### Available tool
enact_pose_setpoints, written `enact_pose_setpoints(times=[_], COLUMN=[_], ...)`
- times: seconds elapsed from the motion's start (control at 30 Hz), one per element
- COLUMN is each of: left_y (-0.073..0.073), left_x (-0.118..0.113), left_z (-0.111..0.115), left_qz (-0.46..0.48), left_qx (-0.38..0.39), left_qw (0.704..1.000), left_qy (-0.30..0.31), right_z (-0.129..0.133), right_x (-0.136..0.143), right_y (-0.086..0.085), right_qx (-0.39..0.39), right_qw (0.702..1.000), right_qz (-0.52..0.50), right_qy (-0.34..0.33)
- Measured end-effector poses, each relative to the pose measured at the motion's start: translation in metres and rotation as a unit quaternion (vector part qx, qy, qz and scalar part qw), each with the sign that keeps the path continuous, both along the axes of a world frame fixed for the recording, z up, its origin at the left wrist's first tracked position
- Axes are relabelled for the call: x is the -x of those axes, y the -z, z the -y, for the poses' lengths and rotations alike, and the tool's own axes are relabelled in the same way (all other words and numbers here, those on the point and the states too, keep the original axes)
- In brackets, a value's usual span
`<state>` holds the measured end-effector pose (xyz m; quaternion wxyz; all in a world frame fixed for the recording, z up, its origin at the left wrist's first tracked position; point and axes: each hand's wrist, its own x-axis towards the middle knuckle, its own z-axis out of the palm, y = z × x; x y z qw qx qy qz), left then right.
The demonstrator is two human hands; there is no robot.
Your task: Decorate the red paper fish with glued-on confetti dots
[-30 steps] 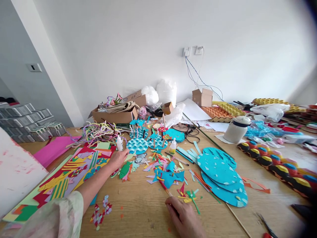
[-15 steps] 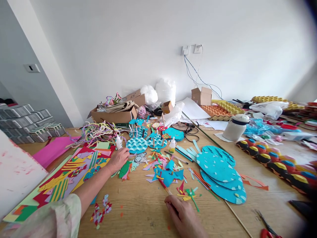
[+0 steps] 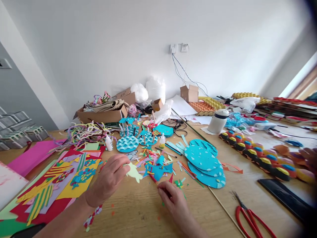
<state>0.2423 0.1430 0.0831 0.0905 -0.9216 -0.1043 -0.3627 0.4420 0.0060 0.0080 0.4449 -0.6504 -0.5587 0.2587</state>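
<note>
My left hand (image 3: 109,180) is pinched on a pale green paper fish cutout (image 3: 133,172), held above the table. In my right hand (image 3: 173,200), the fingers are closed on a thin stick with a red end (image 3: 153,178), most of it hidden by the hand. Just beyond that stick lie blue paper cutouts (image 3: 157,170) among scattered coloured scraps (image 3: 146,153). Two glue bottles, one white (image 3: 109,143) and one with a yellow label (image 3: 162,141), stand behind, near wavy blue discs (image 3: 127,143).
Patterned paper fish lie on coloured sheets (image 3: 64,195) at the left. Large blue ovals (image 3: 205,160), a thin rod (image 3: 226,211), red-handled scissors (image 3: 247,215) and a black phone-like slab (image 3: 282,196) are at the right. Farther back stand a white lidded jar (image 3: 218,121) and a cardboard box (image 3: 101,116).
My left hand has come back toward me from the pile of paper fish, now lifting the pale green one. The right hand keeps its stick. The view has turned right.
</note>
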Motion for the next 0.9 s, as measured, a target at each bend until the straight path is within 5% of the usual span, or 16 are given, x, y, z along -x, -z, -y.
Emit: enact_pose_setpoints(times=[0.07,0.2,0.33,0.47,0.57,0.67,0.73,0.9], left_y=[-0.006,-0.004,0.01,0.021,0.021,0.021,0.026,0.047], left_x=[-0.004,-0.011,-0.013,-0.006,0.003,0.008,0.008,0.006], left_z=[0.016,0.035,0.04,0.037,0.04,0.049,0.056,0.057], left_qz=[0.023,0.035,0.047,0.094,0.163,0.137,0.081,0.06], left_qx=[-0.011,-0.026,-0.006,0.085,0.33,0.591,0.656,0.701], left_qw=[1.0,0.999,0.999,0.991,0.926,0.791,0.746,0.705], left_qy=[0.0,-0.003,-0.014,-0.046,-0.091,-0.083,-0.075,-0.089], right_z=[0.003,0.007,-0.004,-0.018,-0.021,-0.02,-0.018,-0.019], right_x=[0.003,0.016,0.03,0.032,0.028,0.027,0.029,0.033], right_y=[-0.015,-0.053,-0.069,-0.061,-0.052,-0.044,-0.04,-0.032], right_qx=[0.018,0.056,0.11,0.107,0.119,0.157,0.177,0.195], right_qw=[0.989,0.913,0.875,0.882,0.905,0.935,0.951,0.959], right_qz=[-0.146,-0.394,-0.46,-0.449,-0.395,-0.289,-0.212,-0.134], right_qy=[-0.018,-0.086,-0.108,-0.095,-0.106,-0.131,-0.142,-0.156])
